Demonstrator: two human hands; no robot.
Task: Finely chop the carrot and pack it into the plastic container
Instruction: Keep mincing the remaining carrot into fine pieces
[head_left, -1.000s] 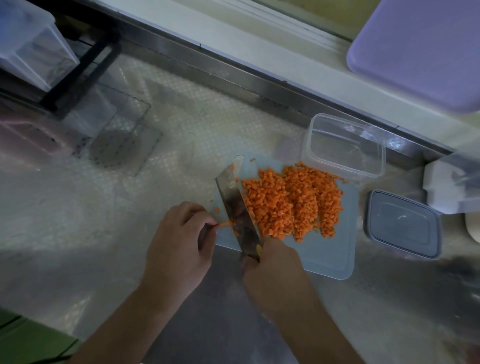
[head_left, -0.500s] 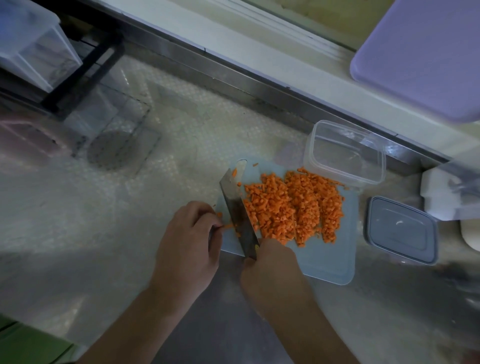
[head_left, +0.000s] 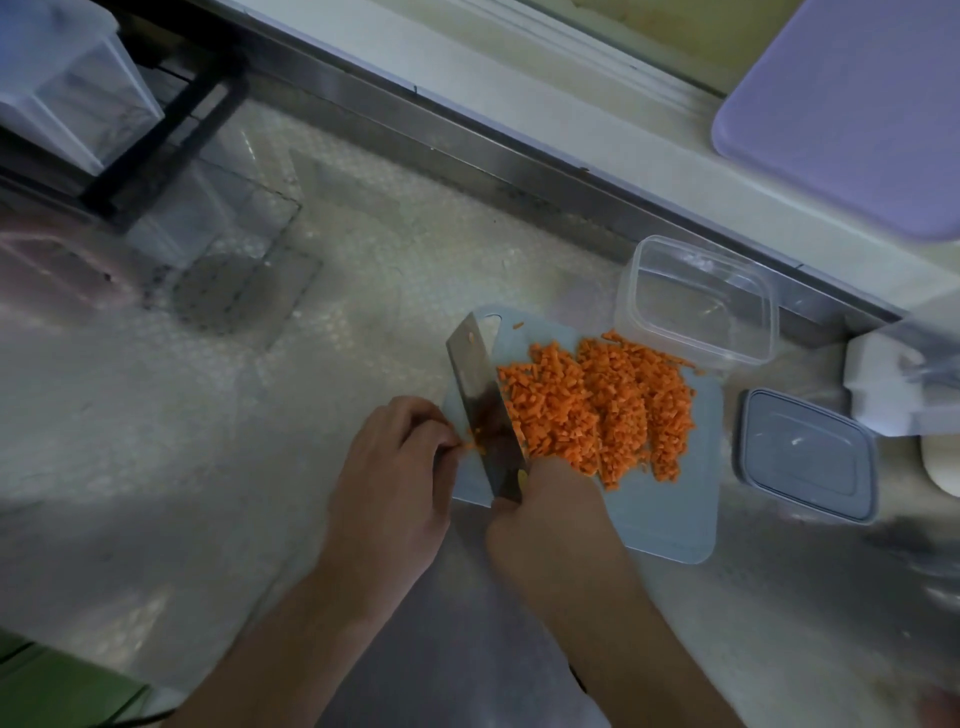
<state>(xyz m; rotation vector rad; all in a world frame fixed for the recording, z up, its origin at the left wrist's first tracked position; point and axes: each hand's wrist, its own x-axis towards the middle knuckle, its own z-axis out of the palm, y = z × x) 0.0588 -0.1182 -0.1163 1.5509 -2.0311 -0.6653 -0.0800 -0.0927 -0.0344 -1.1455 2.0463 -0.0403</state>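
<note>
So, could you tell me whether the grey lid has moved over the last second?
No. The grey lid lies just right of the cutting board, with the same gap as before.

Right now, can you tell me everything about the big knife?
The knife is a wide cleaver with a flat, rectangular, grey metal blade, darker and smeared lower down. A few orange carrot bits cling to it. It stands on its edge on the pale blue cutting board, its blade running away from the person, just left of the pile of chopped carrot. The right hand grips its handle, which is mostly hidden. The left hand pinches a small carrot piece beside the blade.
</note>
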